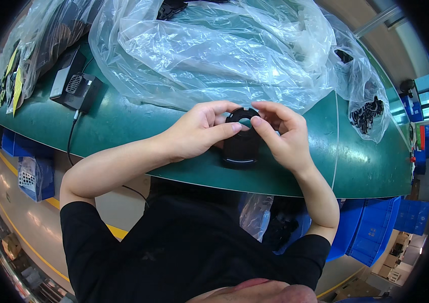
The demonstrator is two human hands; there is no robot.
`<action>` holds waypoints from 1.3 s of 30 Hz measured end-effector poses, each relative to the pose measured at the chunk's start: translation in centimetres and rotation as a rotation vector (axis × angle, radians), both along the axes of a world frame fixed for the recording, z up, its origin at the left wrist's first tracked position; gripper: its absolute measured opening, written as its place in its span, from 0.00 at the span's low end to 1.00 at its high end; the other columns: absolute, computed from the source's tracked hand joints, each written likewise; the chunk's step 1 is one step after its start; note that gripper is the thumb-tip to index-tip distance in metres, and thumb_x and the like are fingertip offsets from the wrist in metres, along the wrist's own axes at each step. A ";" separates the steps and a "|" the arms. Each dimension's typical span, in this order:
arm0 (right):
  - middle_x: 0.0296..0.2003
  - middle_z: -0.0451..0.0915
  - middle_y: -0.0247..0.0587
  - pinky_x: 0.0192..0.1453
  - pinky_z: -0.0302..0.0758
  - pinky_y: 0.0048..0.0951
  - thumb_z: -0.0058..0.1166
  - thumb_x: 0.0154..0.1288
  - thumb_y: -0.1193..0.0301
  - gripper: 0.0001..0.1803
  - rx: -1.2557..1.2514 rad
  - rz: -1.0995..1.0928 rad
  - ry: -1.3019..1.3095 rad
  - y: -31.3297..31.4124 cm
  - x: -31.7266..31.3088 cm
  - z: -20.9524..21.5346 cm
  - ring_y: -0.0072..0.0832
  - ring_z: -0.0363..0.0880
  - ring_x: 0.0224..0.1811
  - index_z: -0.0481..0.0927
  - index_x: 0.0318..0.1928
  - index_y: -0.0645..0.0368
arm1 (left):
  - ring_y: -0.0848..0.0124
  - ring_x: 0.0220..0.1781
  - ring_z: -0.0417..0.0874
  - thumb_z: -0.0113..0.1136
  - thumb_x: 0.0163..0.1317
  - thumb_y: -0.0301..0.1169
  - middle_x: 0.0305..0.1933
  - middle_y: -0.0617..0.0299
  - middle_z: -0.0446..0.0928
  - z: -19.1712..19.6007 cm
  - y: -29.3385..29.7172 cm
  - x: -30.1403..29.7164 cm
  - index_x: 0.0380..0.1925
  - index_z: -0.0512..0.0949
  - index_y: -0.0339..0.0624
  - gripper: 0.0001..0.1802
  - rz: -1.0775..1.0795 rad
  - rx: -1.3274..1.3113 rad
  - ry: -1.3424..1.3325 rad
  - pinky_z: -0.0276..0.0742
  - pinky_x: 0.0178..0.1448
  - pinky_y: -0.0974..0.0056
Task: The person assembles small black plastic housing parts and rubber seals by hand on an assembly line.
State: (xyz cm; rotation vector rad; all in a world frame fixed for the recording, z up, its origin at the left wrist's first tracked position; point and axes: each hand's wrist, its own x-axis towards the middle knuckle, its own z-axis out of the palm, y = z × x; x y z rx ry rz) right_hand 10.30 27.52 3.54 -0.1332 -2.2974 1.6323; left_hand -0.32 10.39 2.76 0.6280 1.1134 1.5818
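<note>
1. I see two hands at work, both raised just above the green table [123,126], near its front edge.
2. My left hand [197,134] has its thumb and fingers closed on the left rim of one black ring [241,117]; the thumb tip lies across the ring's lower edge.
3. My right hand [282,136] pinches the same ring from the right, forefinger over the top, thumb pressing by the central hole.
4. The ring is held between both hands, tilted toward me, directly above one black cylinder [241,151].
5. The cylinder stands upright on the table between my wrists; I cannot tell whether the ring touches its top.
6. Behind the hands lies one large clear bag [214,50], crumpled, spreading across most of the table's far side.
7. A second, smaller clear bag [368,96] sits to the right, with a heap of small black parts [366,115] inside; too many to count.
8. At far left I count one black box [75,81] with a vented face and one cable [71,136] running off the table edge.
9. Under the table, right, are several blue bins [376,227]; I make out at least two.
</note>
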 end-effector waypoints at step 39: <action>0.32 0.80 0.36 0.39 0.73 0.17 0.57 0.58 0.75 0.13 -0.224 0.140 -0.212 0.6 0.8 1.1 0.15 0.76 0.34 0.77 0.43 0.68 | 0.78 0.40 0.78 0.49 0.66 0.35 0.43 0.61 0.77 1.0 0.0 0.4 0.50 0.71 0.38 0.16 -0.010 -0.089 0.055 0.76 0.42 0.71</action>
